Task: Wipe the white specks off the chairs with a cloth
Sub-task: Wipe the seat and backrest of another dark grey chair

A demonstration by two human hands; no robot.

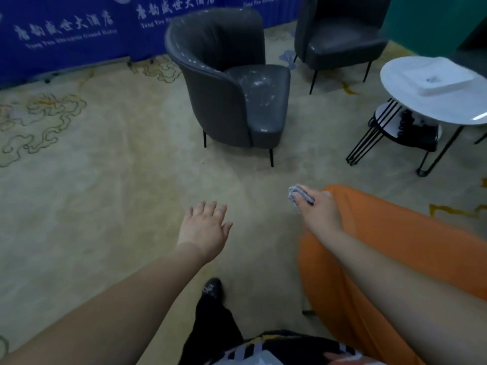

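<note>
We are in the approach step: no wiping is under way, and both hands hang in the air over the carpet [105,180], well apart from the nearest grey chair [232,83]. Our right hand [317,206] pinches a small bunched grey cloth [296,194] between thumb and fingers, the wad poking out past the fingertips toward the chair. Our left hand [204,229] holds nothing, its fingers spread and relaxed, palm down. The white specks [257,84] show on the chair's seat cushion, with fainter ones along the inner backrest and rim. The chair stands upright on thin dark legs, its open front turned toward the lower right of the view, its curved back toward the blue banner [66,35]; the seat's long axis runs from back to front along that same diagonal. A second dark chair [340,32] stands further off, beside a round white table [395,83]; we cannot tell whether it carries specks. We judge the next move calls for closing the gap to the seat and laying the cloth flatter against the cushion, since a tight wad would cover little per stroke.
</note>
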